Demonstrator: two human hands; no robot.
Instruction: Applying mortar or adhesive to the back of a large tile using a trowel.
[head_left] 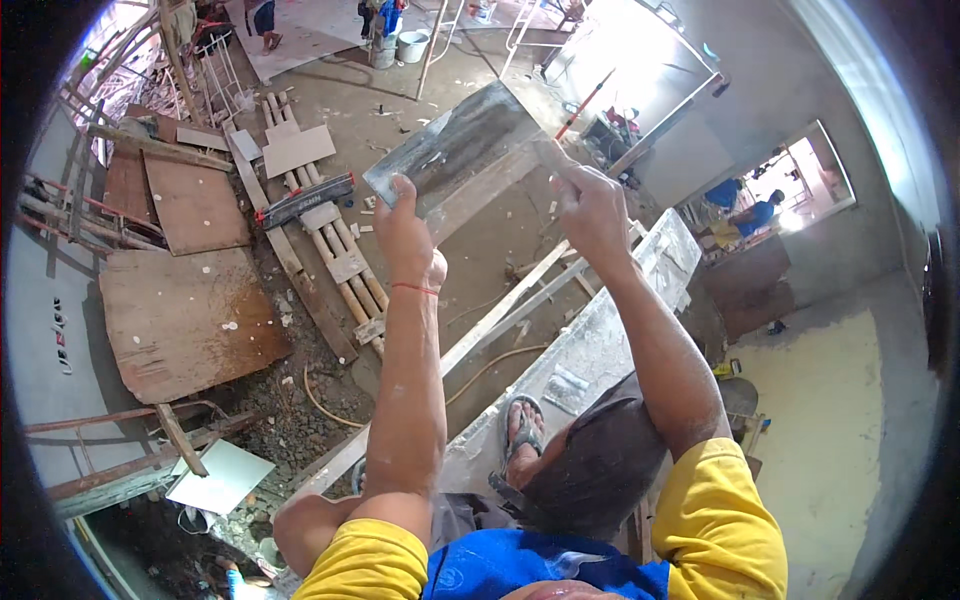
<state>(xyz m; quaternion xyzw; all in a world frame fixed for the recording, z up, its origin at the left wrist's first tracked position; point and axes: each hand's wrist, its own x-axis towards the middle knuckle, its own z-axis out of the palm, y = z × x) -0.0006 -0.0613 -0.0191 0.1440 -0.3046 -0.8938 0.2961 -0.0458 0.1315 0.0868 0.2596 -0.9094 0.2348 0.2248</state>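
I hold up a flat rectangular panel (462,137), dark grey and smeared, with a paler, brownish strip along its near side. My left hand (405,225) is closed on its left end, thumb over the face. At the right end, my right hand (590,205) has its fingers curled on the panel's edge. Whether the panel is a tile or a board I cannot tell. Below my hands runs a plaster-smeared plank (590,335), on which my sandalled foot (522,430) rests.
Bamboo poles and planks (335,255) lie left of centre, with a dark long box (305,200) across them. Brown plywood sheets (190,320) lie farther left. A white bucket (412,46) stands at the back. Another person in blue (755,215) shows through the wall opening at right.
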